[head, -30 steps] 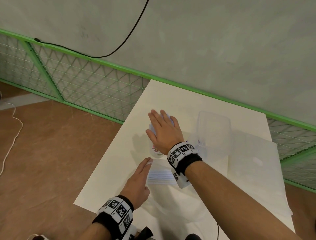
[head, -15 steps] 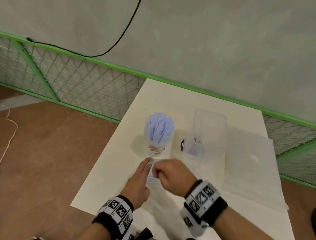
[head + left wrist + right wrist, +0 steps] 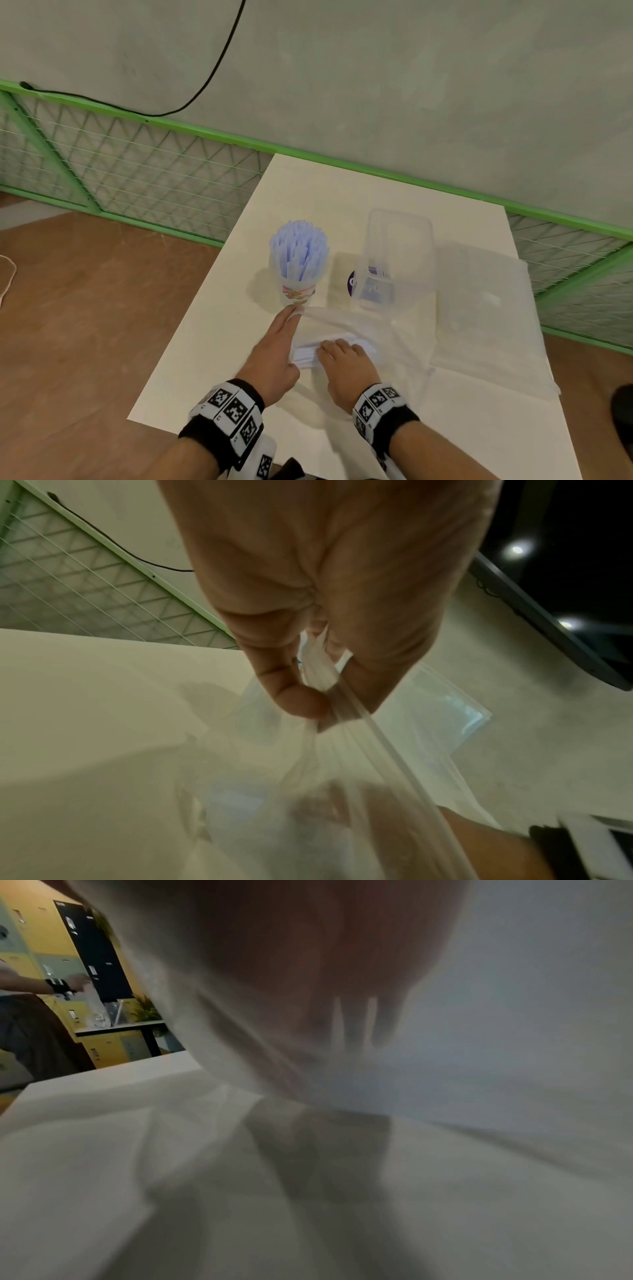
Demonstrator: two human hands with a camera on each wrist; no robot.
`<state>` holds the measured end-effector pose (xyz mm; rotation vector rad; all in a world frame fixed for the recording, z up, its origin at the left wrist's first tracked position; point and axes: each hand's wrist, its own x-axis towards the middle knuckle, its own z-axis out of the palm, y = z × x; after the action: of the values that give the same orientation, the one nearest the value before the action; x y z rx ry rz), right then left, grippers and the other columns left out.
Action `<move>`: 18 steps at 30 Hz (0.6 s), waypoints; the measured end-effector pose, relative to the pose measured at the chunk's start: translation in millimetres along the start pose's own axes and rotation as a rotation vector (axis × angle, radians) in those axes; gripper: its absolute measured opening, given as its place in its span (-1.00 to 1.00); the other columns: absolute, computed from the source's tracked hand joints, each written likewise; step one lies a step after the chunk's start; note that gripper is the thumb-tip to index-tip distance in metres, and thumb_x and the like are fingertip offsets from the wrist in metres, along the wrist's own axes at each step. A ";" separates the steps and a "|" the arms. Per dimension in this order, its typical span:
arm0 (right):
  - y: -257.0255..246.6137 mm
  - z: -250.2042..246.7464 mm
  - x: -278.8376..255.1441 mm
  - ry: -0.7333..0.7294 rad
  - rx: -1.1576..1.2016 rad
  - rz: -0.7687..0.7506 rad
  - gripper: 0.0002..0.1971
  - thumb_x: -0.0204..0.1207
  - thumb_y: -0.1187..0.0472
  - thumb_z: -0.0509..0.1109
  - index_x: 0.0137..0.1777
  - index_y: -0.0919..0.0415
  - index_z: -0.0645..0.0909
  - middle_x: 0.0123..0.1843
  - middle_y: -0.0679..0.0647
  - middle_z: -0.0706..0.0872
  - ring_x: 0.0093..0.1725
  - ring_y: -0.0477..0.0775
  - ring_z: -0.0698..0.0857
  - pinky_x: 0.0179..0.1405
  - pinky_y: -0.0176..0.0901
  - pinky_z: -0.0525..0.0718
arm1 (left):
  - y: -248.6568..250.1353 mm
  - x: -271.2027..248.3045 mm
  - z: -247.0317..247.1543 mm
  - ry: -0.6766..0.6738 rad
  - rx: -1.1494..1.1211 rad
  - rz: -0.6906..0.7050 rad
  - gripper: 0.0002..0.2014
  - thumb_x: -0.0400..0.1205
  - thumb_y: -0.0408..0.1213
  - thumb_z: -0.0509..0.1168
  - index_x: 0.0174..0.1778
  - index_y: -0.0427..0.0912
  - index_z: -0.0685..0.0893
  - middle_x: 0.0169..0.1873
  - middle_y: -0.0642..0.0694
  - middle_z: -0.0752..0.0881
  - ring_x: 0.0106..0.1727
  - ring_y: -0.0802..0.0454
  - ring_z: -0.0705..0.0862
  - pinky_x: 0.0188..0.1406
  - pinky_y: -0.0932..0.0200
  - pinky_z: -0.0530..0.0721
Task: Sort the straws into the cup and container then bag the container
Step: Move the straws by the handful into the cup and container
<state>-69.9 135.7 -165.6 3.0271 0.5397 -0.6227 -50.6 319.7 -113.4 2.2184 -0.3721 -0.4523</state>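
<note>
A paper cup (image 3: 297, 291) full of pale blue straws (image 3: 299, 250) stands on the white table (image 3: 212, 325). To its right a clear container (image 3: 399, 253) stands on end. In front of them lies a thin plastic bag (image 3: 363, 329) with a bundle of white straws (image 3: 306, 354) in it. My left hand (image 3: 295, 312) pinches the bag's rim (image 3: 346, 712) between thumb and finger (image 3: 298, 696). My right hand (image 3: 329, 348) is at the bag's mouth, its fingers curled down over the white straws. The right wrist view is blurred by bag film (image 3: 479, 1069) in front of the fingers (image 3: 383, 1020).
A second clear bag (image 3: 486, 308) lies flat at the right of the table. A purple round thing (image 3: 352, 282) shows behind the container. A green mesh fence (image 3: 144, 178) runs behind the table. The table's left edge drops to brown floor (image 3: 85, 325).
My right hand left the top of the blue straws in the cup and came back to the white straws in the bag. The left hand stayed on the bag's rim.
</note>
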 end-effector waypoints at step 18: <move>-14.8 -3.4 32.5 -0.058 -0.022 0.035 -0.53 0.49 0.17 0.36 0.40 0.13 0.42 0.36 0.12 0.54 0.33 0.22 0.50 0.36 0.09 0.38 | 3.2 -9.4 -3.7 0.019 -0.013 -0.065 -0.09 0.40 -0.57 0.18 0.65 0.14 0.12 0.64 0.34 -0.02 0.31 -0.03 0.58 0.12 0.40 0.48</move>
<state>-45.5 160.7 -174.0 2.9809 0.4877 -0.6958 -57.6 324.0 -106.8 2.2256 -0.2874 -0.4666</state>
